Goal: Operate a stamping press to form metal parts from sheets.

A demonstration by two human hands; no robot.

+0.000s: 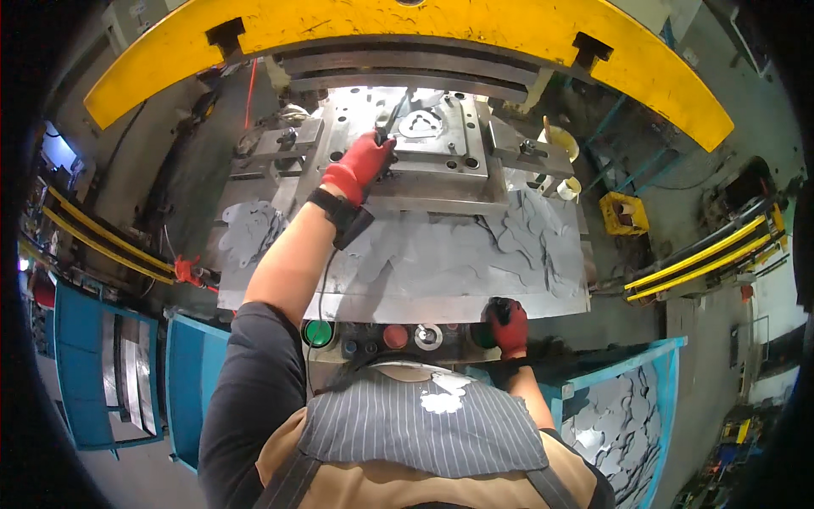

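My left hand (365, 164), in a red and black glove, reaches over the steel die (475, 174) under the press. Its fingers are closed round a slender dark tool (393, 116), whose exact kind I cannot make out. Just right of the tool's tip lies a flat, rounded-triangle metal part (419, 125) with holes, on the die's bright top. Down at the front edge of the grey plate table (407, 305), my right hand (510, 329) wears a matching glove. Its fingers are curled beside the right end of the button panel (454, 337); whatever they grip is hidden.
Thin grey sheet pieces (534, 242) lie across the table. The yellow press beam (407, 21) spans above the die. Along the panel sit a green button (318, 332) and a red button (395, 337). A blue bin (670, 373) of grey pieces stands right, a yellow crate (623, 214) beyond.
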